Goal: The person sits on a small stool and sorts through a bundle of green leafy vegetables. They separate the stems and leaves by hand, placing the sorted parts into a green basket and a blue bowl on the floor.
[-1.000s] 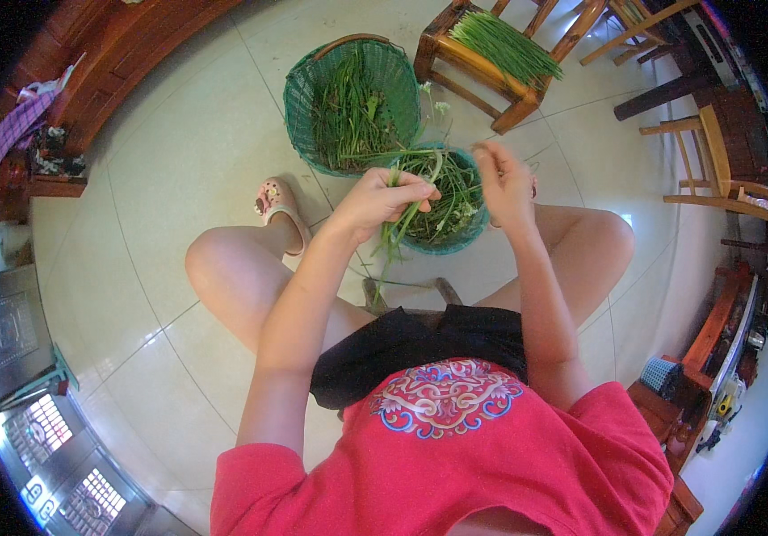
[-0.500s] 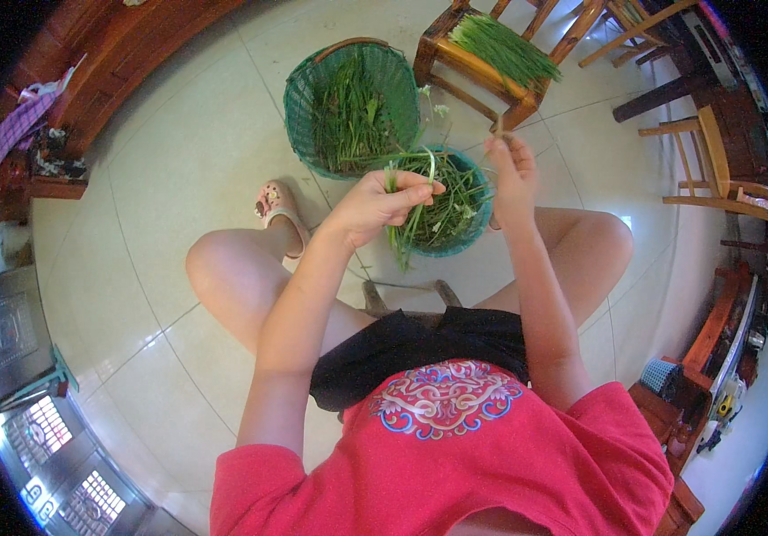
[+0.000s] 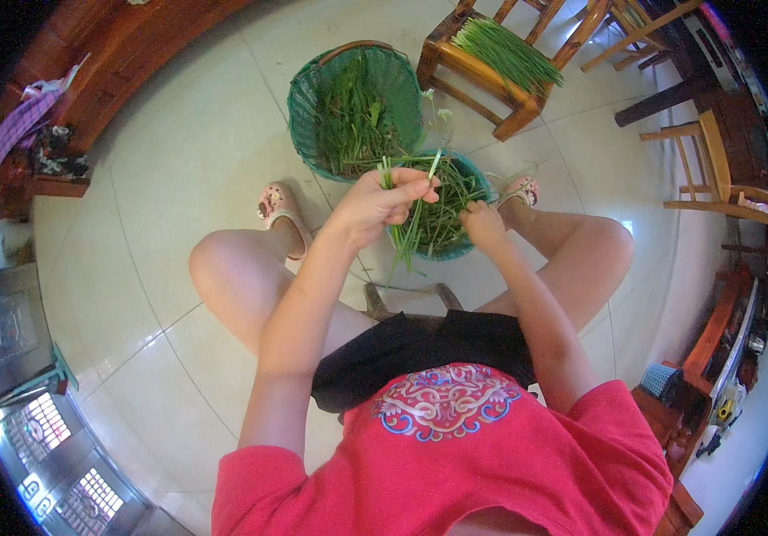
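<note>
My left hand [image 3: 382,202] is closed around a thin bunch of green stalks [image 3: 411,230] that hang down over a small teal basin [image 3: 475,243] between my feet. My right hand [image 3: 482,223] is lowered beside the bunch, fingers curled at the stalks over the basin; whether it grips one I cannot tell. The basin holds loose green trimmings. Behind it stands a larger green basket [image 3: 305,100] with more green stalks inside.
A wooden stool [image 3: 471,67] at the back carries a neat pile of green stalks [image 3: 504,49]. More wooden chairs [image 3: 723,174] stand to the right. A wooden bench [image 3: 125,54] with cloth lies at the back left. The floor is pale tile.
My right hand has come down from above the basin to beside the bunch. My left hand stays over the basin with the stalks.
</note>
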Demonstrator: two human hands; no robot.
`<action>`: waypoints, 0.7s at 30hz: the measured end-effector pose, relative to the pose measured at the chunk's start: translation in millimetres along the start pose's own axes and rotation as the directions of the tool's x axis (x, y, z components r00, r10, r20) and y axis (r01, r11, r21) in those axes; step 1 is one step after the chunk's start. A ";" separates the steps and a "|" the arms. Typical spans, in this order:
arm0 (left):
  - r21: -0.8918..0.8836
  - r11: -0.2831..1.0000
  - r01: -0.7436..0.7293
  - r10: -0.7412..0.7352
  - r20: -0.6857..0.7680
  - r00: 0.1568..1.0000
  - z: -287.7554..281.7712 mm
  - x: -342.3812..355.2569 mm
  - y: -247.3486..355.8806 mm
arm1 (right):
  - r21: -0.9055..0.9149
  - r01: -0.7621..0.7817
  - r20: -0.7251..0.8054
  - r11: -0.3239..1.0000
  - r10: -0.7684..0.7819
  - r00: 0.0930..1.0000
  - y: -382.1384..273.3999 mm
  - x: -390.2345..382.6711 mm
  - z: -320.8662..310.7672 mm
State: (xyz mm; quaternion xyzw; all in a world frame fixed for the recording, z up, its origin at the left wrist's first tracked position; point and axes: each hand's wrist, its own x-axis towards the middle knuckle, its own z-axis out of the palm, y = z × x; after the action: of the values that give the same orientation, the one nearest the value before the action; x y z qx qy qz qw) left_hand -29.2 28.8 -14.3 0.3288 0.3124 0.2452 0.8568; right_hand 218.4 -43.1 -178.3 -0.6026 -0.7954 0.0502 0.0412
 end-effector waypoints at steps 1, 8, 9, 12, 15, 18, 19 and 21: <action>0.001 1.000 0.000 0.000 0.004 1.000 -0.3 -0.2 -0.7 | -0.112 0.075 0.071 0.991 -0.068 0.995 -4.6 -2.1 -4.7; 0.208 0.977 -0.053 0.068 -0.066 0.995 2.6 -0.4 -3.6 | -0.404 -0.211 0.028 0.890 0.243 0.970 -44.7 21.4 -120.7; 0.218 0.974 -0.061 0.076 -0.063 0.995 3.8 1.5 -4.3 | -0.215 -0.240 -0.098 0.947 0.223 0.970 -46.5 24.5 -135.2; 0.236 0.969 -0.066 0.083 -0.065 0.994 6.1 2.8 -5.9 | 0.551 -0.225 -0.169 0.804 0.371 0.913 -57.8 34.9 -169.4; 0.266 0.961 -0.070 0.091 -0.068 0.994 10.7 2.6 -5.0 | 0.951 -0.308 0.292 -0.008 0.335 0.896 -76.3 39.8 -185.5; 0.251 0.966 -0.061 0.066 -0.011 0.998 14.9 1.7 -2.1 | 0.921 -0.270 0.344 -0.279 0.260 0.902 -82.1 46.0 -170.4; 0.237 0.970 -0.054 0.052 0.014 0.999 14.7 0.4 -1.6 | 0.924 -0.250 0.328 -0.289 0.263 0.907 -85.4 47.1 -170.8; 0.195 0.980 -0.029 0.030 -0.005 1.000 6.6 1.9 -9.8 | 0.928 -0.209 0.297 -0.309 0.273 0.915 -91.4 48.6 -173.2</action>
State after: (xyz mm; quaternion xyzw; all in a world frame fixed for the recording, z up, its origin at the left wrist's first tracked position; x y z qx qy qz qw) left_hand -21.3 20.7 -18.2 0.4147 0.3331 0.2274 0.8157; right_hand 139.8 -15.6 5.6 -0.4859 -0.3036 0.6480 0.5018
